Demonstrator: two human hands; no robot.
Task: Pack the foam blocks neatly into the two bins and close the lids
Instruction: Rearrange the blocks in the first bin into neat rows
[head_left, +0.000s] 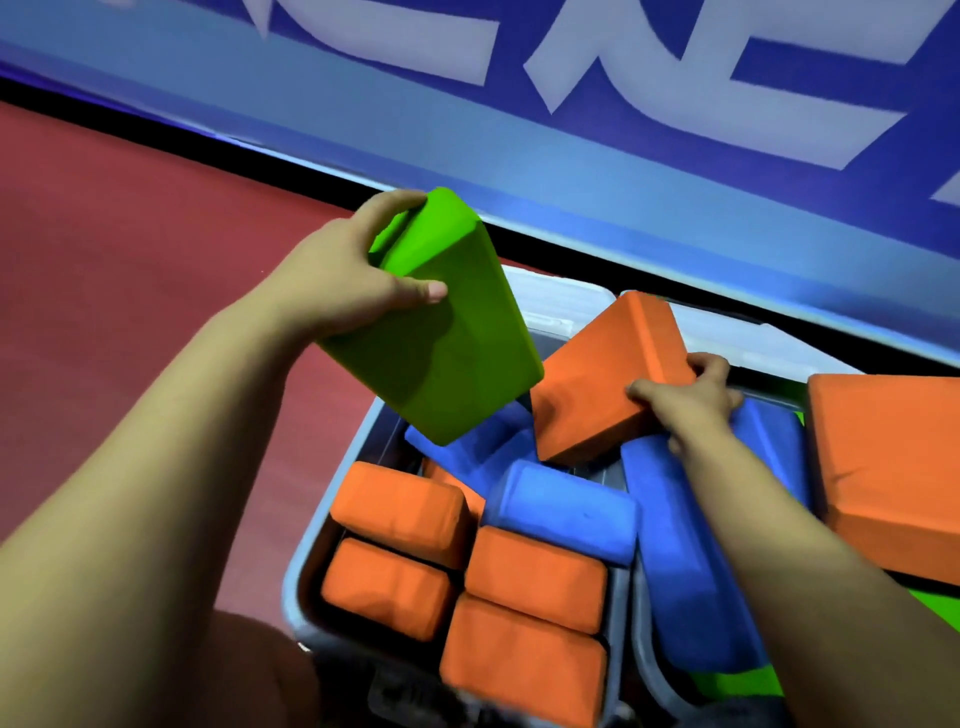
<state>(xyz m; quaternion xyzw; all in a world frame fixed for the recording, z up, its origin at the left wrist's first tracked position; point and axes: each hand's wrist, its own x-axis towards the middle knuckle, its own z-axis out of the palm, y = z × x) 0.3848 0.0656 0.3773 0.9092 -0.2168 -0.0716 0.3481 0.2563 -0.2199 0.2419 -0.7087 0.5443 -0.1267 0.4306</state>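
- Two blocks in hand at once. My left hand (358, 270) grips the green block (441, 332) by its upper end, fingers curled over the far face, thumb flat across the near face; nothing else in that hand.
- My right hand (691, 400) pinches the tilted orange block (608, 374) at its right-hand corner, thumb on the near face, fingers wrapped over the top edge.
- Key relation: the green block's long axis runs from my left hand down and to the right, its free lower end hanging over the far-left corner of the left bin (306, 561), just beside the orange block's left edge (whether the two touch I cannot tell).
- The orange block sits left of my right hand, one corner down among the blue blocks (561, 514), straddling the line between the left bin and the right bin (649, 644).
- Below and between my forearms: four orange blocks (467, 577) packed flat in the near half of the left bin. The far half is a loose jumble.
- Judgement: the left hand is the nearer one to the open far-left pocket; the green block would need its axis turned to match the packed rows before it goes down. The orange block probably has to clear first.
- Beyond my right hand, white lids (566, 306) stand open. A large orange block (888, 462) lies to the right of my right forearm, over the right bin.
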